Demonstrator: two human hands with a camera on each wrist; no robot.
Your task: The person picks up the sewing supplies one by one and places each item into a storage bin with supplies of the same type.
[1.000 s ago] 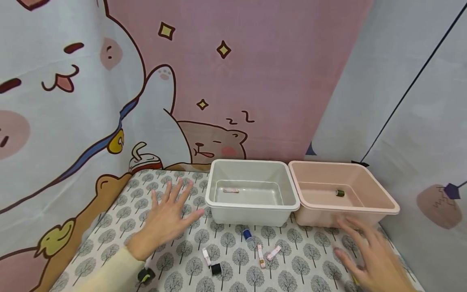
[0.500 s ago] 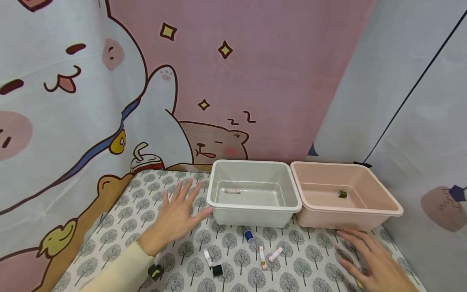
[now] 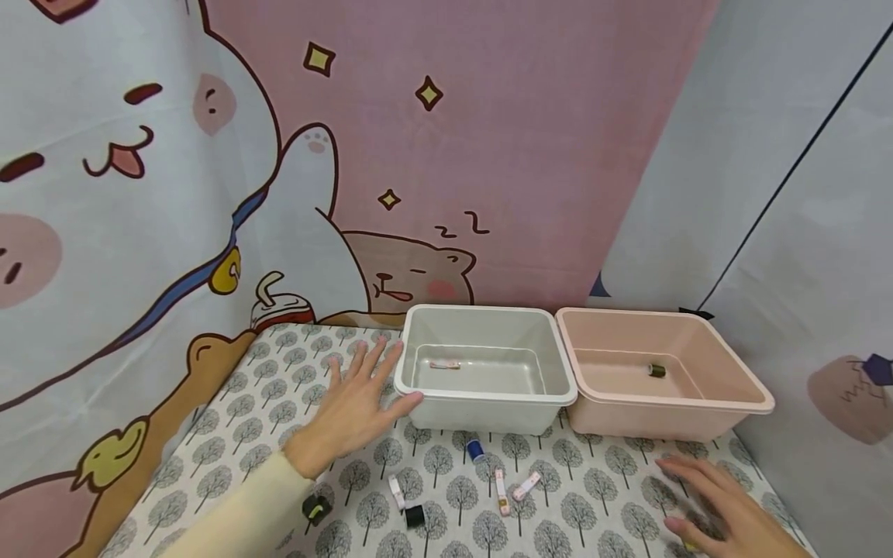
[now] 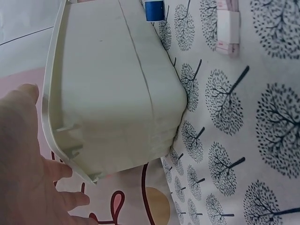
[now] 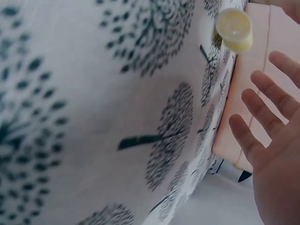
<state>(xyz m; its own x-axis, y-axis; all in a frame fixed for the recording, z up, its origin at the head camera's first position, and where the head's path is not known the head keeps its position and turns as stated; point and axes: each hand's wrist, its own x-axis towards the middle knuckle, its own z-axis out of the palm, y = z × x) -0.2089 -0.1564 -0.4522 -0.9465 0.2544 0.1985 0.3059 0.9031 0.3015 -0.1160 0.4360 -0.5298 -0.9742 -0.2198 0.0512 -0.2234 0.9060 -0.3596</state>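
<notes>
In the head view my left hand (image 3: pixel 352 411) hovers with fingers spread at the near left corner of the white bin (image 3: pixel 488 395). The left wrist view shows its fingers beside the bin's rim (image 4: pixel 49 103). My right hand (image 3: pixel 732 508) is held over the cloth in front of the pink bin (image 3: pixel 656 418), its fingers loosely extended and holding nothing. A yellow thread spool (image 5: pixel 236 33) stands near that hand in the right wrist view; in the head view the hand mostly hides it.
On the tree-print cloth lie a blue thread spool (image 3: pixel 475 450), a black spool (image 3: pixel 415 516), a black-and-green item (image 3: pixel 317 508) and several folded, pale tape-like strips (image 3: pixel 501 492). A similar strip (image 3: pixel 444 365) lies inside the white bin, an olive spool (image 3: pixel 656 371) inside the pink one.
My left hand has drifted right to the white bin's corner. The right hand has shifted back from the pink bin and slightly right. The spools and strips keep their places.
</notes>
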